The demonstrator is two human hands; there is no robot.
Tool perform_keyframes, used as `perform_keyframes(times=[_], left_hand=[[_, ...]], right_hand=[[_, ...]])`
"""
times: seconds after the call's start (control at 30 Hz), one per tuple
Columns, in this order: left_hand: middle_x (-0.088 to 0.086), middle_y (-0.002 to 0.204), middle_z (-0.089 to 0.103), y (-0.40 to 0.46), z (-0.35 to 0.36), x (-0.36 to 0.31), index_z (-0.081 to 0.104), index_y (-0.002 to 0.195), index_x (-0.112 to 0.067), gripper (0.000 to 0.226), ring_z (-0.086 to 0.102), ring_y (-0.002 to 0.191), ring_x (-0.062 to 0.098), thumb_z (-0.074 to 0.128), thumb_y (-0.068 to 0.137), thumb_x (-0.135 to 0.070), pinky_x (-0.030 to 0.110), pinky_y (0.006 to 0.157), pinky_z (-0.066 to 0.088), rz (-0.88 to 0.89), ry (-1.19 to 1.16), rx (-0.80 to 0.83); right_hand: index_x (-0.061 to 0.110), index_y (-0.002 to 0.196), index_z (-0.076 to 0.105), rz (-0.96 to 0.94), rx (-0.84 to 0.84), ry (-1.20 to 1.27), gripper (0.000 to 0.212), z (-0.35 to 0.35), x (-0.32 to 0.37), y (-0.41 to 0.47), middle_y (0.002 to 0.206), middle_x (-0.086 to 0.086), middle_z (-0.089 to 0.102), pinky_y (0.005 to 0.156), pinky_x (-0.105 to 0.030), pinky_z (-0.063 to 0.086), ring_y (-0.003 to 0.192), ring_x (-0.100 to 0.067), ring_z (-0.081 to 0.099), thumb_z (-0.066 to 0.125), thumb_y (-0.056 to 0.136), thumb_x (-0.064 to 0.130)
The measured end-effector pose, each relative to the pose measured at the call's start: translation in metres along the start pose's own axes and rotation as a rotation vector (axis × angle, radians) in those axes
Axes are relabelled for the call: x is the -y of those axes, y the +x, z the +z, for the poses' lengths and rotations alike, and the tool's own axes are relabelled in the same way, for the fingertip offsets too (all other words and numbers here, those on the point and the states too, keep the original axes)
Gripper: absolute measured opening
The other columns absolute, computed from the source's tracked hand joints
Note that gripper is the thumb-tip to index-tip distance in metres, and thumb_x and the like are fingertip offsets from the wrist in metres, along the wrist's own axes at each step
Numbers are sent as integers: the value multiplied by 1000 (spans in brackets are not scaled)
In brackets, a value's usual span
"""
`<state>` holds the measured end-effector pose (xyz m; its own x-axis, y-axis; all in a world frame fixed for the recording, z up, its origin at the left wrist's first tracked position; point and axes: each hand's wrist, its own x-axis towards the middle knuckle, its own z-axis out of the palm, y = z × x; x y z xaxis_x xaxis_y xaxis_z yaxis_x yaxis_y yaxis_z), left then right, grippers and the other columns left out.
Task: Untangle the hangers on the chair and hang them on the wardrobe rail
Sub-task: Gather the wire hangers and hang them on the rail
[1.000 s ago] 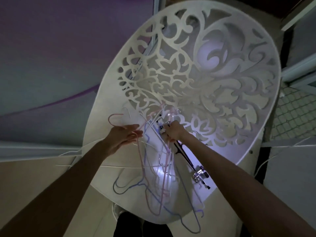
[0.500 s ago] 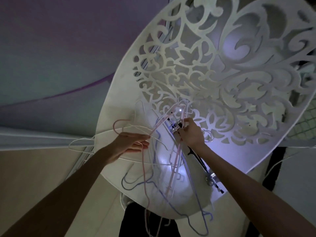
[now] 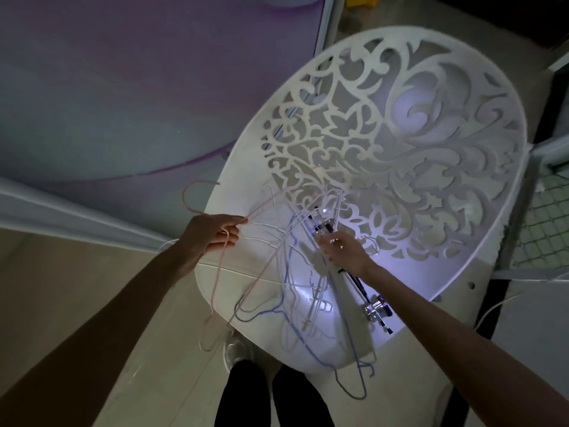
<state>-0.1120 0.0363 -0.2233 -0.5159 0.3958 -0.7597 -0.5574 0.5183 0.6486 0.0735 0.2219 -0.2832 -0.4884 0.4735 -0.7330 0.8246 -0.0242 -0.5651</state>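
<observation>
Head camera is showing me working over the white round chair with the cut-out floral back (image 3: pixel 400 143), where the tangle of thin pink, blue and white wire hangers (image 3: pixel 295 291) is lying on the seat. My left hand (image 3: pixel 209 238) is pinching the pink wire hanger (image 3: pixel 197 195) just below its hook, off the seat's left edge. My right hand (image 3: pixel 345 252) is gripping the clear plastic hanger (image 3: pixel 334 204) at the heap's top, pinning the rest. I am judging it best to draw the pink one out slowly sideways, watching where its lower loop is crossing the blue wires, not yanking.
</observation>
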Motion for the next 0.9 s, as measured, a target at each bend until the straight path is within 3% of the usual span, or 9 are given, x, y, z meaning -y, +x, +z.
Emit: perform_keyframes(times=[0.1, 0.2, 0.3, 0.37, 0.43, 0.57, 0.67, 0.8, 0.9], left_hand=[[-8, 39, 51, -17, -11, 5, 66, 71, -12, 25, 48, 32, 0, 53, 91, -7, 9, 40, 42, -18, -214, -117], [-3, 43, 52, -37, -20, 28, 59, 75, -10, 18, 48, 33, 1, 53, 91, -8, 10, 39, 39, -20, -347, -189], [-7, 44, 59, -49, -22, 53, 60, 78, -13, 13, 55, 38, 1, 56, 90, -11, 16, 53, 47, 16, -346, -264], [-8, 46, 62, -54, -22, 65, 62, 80, -13, 10, 58, 41, 0, 58, 89, -13, 16, 55, 50, 28, -359, -295], [-8, 49, 65, -55, -27, 77, 64, 83, -12, 7, 60, 44, 1, 60, 89, -15, 14, 52, 51, 50, -375, -318], [-4, 55, 67, -52, -42, 93, 66, 89, -9, 9, 63, 49, 5, 60, 88, -15, 18, 55, 51, 92, -336, -288], [-3, 54, 65, -49, -54, 101, 66, 84, -9, 8, 60, 47, 7, 61, 88, -15, 23, 63, 50, 107, -299, -259], [-4, 49, 61, -52, -58, 100, 64, 77, -9, 13, 54, 43, 5, 60, 89, -11, 21, 57, 41, 145, -331, -250], [-6, 50, 65, -61, -48, 95, 65, 81, -12, 12, 57, 44, 2, 58, 91, -13, 22, 63, 45, 169, -284, -258]], right_hand=[[5, 141, 29, 99, -98, -339, 95, 29, -19, -19, 139, -17, 39, 108, -38, 32, 132, -30, 37, 68, 73, 59], [2, 148, -1, 180, -21, -585, 140, 59, -44, -47, 154, -21, 7, 116, -46, 14, 143, -36, 9, 49, 52, 90], [6, 147, 7, 132, -129, -561, 119, 83, -66, -64, 150, -18, 18, 112, -49, 27, 139, -35, 20, 64, 65, 72], [3, 147, 12, -4, -284, -632, 111, 100, -68, -74, 153, -17, 17, 114, -48, 22, 142, -31, 19, 58, 72, 71], [0, 148, 5, -65, -316, -659, 111, 116, -67, -75, 157, -16, 8, 114, -42, 20, 143, -30, 17, 53, 77, 70], [0, 148, -4, -62, -353, -544, 103, 132, -61, -65, 156, -21, 2, 104, -40, 38, 137, -36, 27, 62, 84, 47], [-2, 147, -4, -53, -399, -485, 104, 127, -57, -67, 154, -21, 11, 110, -37, 28, 139, -35, 22, 68, 81, 34], [-2, 146, 3, -21, -364, -313, 112, 98, -49, -68, 149, -23, 23, 114, -35, 17, 139, -34, 21, 80, 71, 29], [-2, 143, 21, 51, -271, -290, 108, 75, -45, -70, 142, -18, 39, 112, -36, 28, 133, -30, 35, 84, 64, 35]])
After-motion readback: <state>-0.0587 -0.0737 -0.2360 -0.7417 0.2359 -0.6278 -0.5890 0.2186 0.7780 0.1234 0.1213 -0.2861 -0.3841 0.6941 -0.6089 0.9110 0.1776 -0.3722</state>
